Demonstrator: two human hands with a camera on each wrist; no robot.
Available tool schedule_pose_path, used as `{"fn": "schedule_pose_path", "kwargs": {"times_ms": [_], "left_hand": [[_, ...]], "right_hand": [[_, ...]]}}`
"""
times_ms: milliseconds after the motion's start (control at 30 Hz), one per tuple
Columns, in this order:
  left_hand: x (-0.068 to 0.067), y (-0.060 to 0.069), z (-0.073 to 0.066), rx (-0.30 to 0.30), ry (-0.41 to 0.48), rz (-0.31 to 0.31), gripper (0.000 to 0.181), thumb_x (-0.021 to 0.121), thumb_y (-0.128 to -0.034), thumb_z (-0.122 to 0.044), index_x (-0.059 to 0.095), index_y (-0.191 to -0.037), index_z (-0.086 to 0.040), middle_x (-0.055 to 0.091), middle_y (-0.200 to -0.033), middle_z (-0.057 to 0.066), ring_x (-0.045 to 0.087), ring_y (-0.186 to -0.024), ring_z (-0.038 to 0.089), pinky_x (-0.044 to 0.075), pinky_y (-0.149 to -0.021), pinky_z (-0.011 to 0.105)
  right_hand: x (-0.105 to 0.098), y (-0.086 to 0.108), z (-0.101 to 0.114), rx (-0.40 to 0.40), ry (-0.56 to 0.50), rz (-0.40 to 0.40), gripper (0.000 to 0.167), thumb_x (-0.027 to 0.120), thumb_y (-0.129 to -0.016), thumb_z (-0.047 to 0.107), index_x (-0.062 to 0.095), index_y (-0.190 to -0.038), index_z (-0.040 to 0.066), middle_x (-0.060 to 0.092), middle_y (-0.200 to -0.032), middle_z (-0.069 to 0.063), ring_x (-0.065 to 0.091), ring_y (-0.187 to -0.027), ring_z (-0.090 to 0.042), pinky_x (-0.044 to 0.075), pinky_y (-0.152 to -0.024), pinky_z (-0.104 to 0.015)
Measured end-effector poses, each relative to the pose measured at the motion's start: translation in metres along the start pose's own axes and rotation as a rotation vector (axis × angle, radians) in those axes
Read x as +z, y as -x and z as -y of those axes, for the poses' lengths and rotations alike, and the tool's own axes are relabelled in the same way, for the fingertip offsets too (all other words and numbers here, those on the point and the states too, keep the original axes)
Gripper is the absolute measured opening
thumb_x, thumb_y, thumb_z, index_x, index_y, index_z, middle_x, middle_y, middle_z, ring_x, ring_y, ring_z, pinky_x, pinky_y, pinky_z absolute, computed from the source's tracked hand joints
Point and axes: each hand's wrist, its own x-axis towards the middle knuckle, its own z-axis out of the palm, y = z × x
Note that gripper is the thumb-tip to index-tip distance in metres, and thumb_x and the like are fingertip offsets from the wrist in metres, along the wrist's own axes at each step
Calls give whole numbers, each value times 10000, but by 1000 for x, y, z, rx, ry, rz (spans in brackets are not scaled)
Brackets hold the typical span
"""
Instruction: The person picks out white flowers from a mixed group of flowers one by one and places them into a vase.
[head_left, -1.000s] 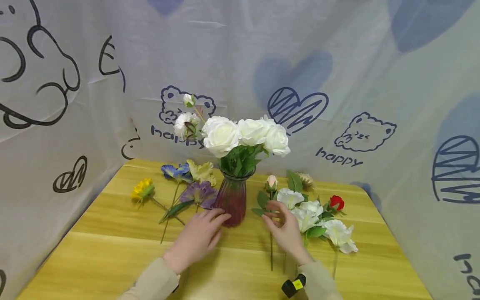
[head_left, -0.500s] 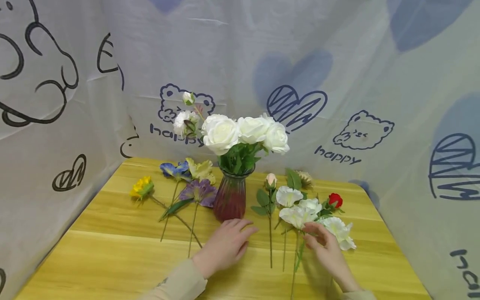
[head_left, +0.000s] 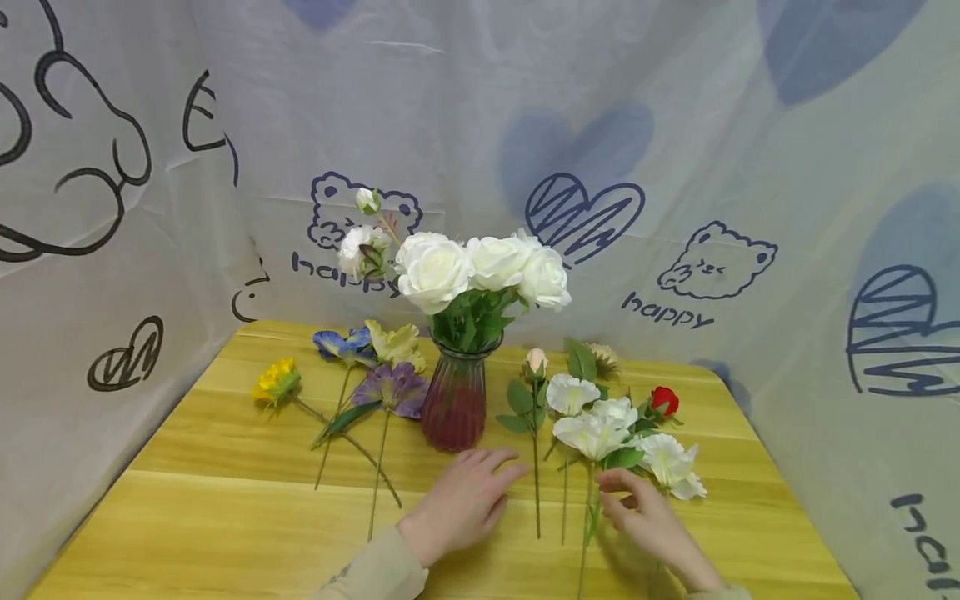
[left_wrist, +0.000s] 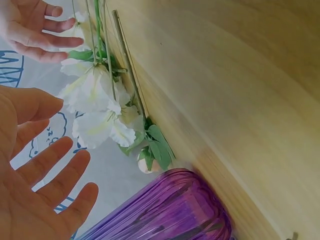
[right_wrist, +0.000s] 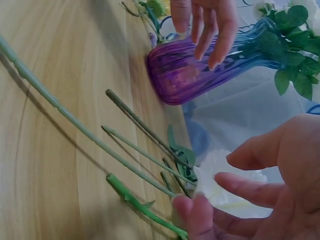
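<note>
Flowers (head_left: 591, 435) with white petals lie bunched on the right half of the desk (head_left: 210, 521), and from one of them we see a long stem (head_left: 586, 533) running toward the near side. Just beside that stem we find the person's right grip (head_left: 652, 518), fingers lightly bent and thumb well apart from them, with hold of nothing; whether a fingertip touches the stem we cannot tell. The left grip (head_left: 467, 497) is low in front of the vase (head_left: 453, 410), and in the left wrist view we see its fingers loosely spread, likewise holding nothing. The vase stands upright, purple toward its base, with white roses (head_left: 435, 271) and green leaves (head_left: 472, 321) rising from its mouth. Between it and the white bunch we have a pale pink bud (head_left: 536, 365) on a straight stem, and by the bunch's far right a red rose (head_left: 664, 401). Left of the vase we make out a purple flower (head_left: 390, 388), a cream flower (head_left: 395, 343), a blue flower (head_left: 343, 346) and, farthest out, a yellow flower (head_left: 276, 381), whose stem crosses others. Behind the desk we see a pale curtain (head_left: 450, 100) printed with hearts, bears and the word "happy".
</note>
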Motion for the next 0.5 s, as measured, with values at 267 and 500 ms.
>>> {"fn": "schedule_pose_path", "kwargs": {"times_ms": [267,500], "left_hand": [[0,1,-2,-4,5,12,453,649,-959,-160,561,-1399,-224,604,-1379,13,627,-1206,198,530,-1051,416],[-1,2,-2,-8,18,11,451,642,-963,-154,562,-1400,-229,604,-1379,10,626,-1204,196,530,-1048,415]], "right_hand": [[6,-8,-4,-16,4,123,359,580,-1004,163,567,-1279,-68,660,-1173,-288,648,-750,-223,528,-678,-274],[5,-17,-7,39,-126,200,390,526,-1038,202,536,-1286,-98,694,-1066,-202,632,-714,-169,484,-559,-244]]}}
